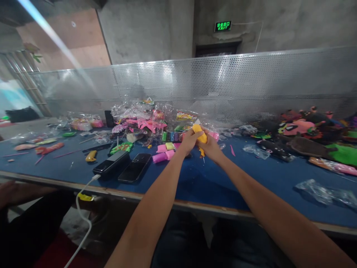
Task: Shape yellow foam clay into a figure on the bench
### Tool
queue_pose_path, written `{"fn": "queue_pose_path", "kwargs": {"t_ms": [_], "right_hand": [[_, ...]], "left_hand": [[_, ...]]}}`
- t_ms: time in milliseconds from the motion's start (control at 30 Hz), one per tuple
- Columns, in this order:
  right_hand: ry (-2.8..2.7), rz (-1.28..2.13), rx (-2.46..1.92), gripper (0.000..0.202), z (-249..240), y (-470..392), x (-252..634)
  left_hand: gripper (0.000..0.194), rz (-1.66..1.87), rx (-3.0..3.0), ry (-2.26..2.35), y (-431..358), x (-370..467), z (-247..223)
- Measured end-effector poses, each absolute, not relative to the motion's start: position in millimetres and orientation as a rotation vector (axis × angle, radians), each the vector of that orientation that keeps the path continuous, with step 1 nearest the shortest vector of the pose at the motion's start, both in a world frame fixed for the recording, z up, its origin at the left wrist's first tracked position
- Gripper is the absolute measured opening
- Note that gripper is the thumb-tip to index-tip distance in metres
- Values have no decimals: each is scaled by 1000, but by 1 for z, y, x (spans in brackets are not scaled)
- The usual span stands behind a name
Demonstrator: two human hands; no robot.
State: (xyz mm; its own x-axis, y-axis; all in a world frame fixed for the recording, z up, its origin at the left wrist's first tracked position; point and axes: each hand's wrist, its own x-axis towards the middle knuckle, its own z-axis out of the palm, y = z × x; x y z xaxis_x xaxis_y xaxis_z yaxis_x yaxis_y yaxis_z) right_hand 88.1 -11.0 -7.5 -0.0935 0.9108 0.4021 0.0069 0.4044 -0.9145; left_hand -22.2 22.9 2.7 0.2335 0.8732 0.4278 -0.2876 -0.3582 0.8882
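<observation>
At the near left corner of the counter [195, 178], a white cable [83, 208] is seen hanging over the edge, and another person's hand [11, 191] is cut off by the frame. Just past the near edge, two phones [122, 166] lie side by side. Beyond them, near the middle of the counter, pink blocks [163, 153] are laid out.

Just behind these, above the counter's middle, a yellow lump [201, 134] is held between both hands. The left hand [189, 141] is wrapped around its left side, fingers closed on it; the right hand [211, 148] is closed on it from the right and below. The lump is raised off the counter, not resting on it.

The step in hand is judged to be kneading or shaping. It would be done well with even pressure from both sides, the lump being turned between squeezes so that no part is thinned or torn, and kept above the bare counter, away from the scraps.

Much of the lump is hidden by the fingers, so its shape cannot be told. A small yellow piece below the hands cannot be made out clearly. Farther back, a heap of wrappers [145, 115] along the far edge is blurred. Dark figures [301, 130] at the far right corner are hard to identify.
</observation>
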Motion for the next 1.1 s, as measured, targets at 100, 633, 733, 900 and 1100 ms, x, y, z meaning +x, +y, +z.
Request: {"fn": "queue_pose_path", "kwargs": {"t_ms": [100,633,733,900,1100], "right_hand": [[-1468,958,-877,30,-9,-9,87],[-1354,1536,-677,34,-1,-16,102],[-1354,1582,-634,31,-2,-14,105],[-1394,1724,-616,25,2,-15,112],[-1584,1306,-810,34,2,-8,112]], "left_hand": [[45,1350,1442,623,22,-22,1],[37,1284,1359,486,27,-27,-1],[41,1251,1371,489,25,-29,2],[45,1245,1243,392,18,-30,8],[38,1465,1191,398,27,-32,7]]}}
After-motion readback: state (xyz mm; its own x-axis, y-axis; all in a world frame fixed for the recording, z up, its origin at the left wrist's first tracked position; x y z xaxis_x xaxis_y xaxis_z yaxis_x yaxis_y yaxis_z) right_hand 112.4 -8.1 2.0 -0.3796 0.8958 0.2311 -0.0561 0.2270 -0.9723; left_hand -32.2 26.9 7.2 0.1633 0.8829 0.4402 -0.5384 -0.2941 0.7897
